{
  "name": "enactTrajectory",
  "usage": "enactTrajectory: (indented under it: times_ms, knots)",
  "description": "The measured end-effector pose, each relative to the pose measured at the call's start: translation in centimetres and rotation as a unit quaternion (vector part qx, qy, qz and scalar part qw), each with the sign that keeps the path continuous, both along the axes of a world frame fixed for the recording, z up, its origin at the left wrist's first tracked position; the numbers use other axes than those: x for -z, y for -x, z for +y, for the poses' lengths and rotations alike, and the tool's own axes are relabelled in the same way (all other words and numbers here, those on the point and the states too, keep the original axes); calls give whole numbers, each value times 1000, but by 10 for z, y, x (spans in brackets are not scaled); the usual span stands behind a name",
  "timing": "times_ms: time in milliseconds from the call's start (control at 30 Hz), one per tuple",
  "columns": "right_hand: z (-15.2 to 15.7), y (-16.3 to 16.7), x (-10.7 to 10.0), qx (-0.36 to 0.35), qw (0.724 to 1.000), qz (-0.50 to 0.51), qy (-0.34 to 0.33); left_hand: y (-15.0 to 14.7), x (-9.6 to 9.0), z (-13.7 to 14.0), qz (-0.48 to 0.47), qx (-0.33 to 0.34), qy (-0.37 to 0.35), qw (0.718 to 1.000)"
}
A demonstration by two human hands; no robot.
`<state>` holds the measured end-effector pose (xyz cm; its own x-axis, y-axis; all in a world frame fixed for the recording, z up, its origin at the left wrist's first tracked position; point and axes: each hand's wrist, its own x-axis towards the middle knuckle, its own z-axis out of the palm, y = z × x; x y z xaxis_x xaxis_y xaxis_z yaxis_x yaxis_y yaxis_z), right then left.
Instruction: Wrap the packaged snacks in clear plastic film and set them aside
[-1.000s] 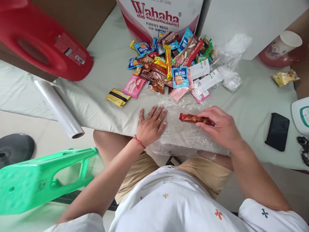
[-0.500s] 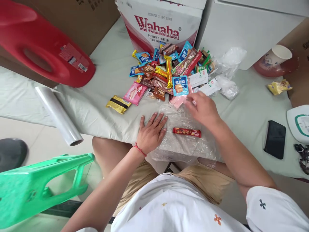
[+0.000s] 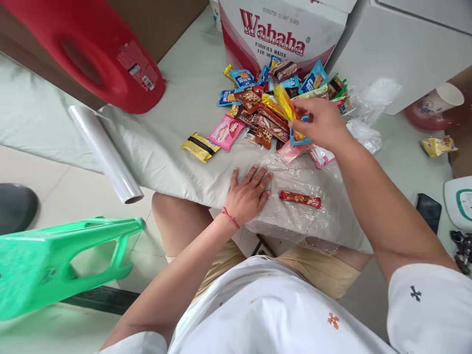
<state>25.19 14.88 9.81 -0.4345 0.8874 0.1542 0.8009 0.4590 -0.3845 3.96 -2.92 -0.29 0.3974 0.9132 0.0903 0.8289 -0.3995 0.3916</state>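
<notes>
My left hand lies flat with fingers spread at the left edge of a sheet of clear plastic film. On that film rests a red-wrapped snack bar, just right of my left fingers. Above the front right of a heap of packaged snacks, my right hand is closed on a yellow-wrapped snack bar, held by its lower end. A blue snack packet shows partly below my right fingers. Left of the heap are a pink wafer packet and a yellow packet with a black band.
A Wahaba-style white water carton marked Wahaha stands behind the heap. At left are a red jug, a roll of film and a green stool. Crumpled plastic, a paper cup and a phone lie right.
My right hand has moved up from the film's far edge to the heap and taken hold of the yellow bar. My left hand stays on the film's edge. The view has shifted left.
</notes>
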Motion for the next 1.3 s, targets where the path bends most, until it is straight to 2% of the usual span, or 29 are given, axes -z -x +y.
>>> enactTrajectory:
  times_ms: [100, 233, 367, 467, 533, 667, 733, 800, 867, 933, 1033, 1100, 1200, 1300]
  knots:
    - [-52, -42, -12, -62, 995, -23, 69, 0, 1, 0, -5, 1, -5, 1000]
    - [-103, -80, 10, -117, 980, -79, 143, 0, 2, 0, 1, 3, -11, 1000]
    - [-126, -80, 34, -109, 974, -103, 170, -1, 2, 0, 12, 1, -14, 1000]
    - [-136, -69, 38, -107, 972, -107, 179, -3, 2, 0, 16, 0, -15, 1000]
    - [-147, -68, 35, -87, 979, -101, 154, -3, 3, 0, 12, -1, -14, 1000]
    - [-189, -91, 30, -45, 997, -33, 46, 5, 4, 4, -14, -2, -19, 1000]
    - [-223, -106, 33, -41, 999, -4, -7, 14, 4, 2, -52, -5, -58, 997]
    - [-261, -117, 44, -42, 998, -13, -42, 24, 2, -6, -101, 10, -132, 986]
    - [-296, -123, 63, -53, 996, -52, -58, 33, 1, -18, -142, 65, -209, 966]
    - [-320, -125, 85, -55, 991, -93, -78, 40, 2, -33, -151, 160, -242, 945]
    - [-330, -128, 115, -11, 985, -116, -129, 44, 10, -48, -80, 286, -205, 933]
    - [-322, -131, 123, 3, 986, -94, -139, 45, 16, -50, -22, 322, -168, 931]
    - [-302, -137, 114, -23, 995, 1, -93, 46, 20, -44, -16, 312, -142, 939]
    - [-280, -144, 91, -21, 993, 119, 8, 43, 15, -36, -98, 260, -100, 955]
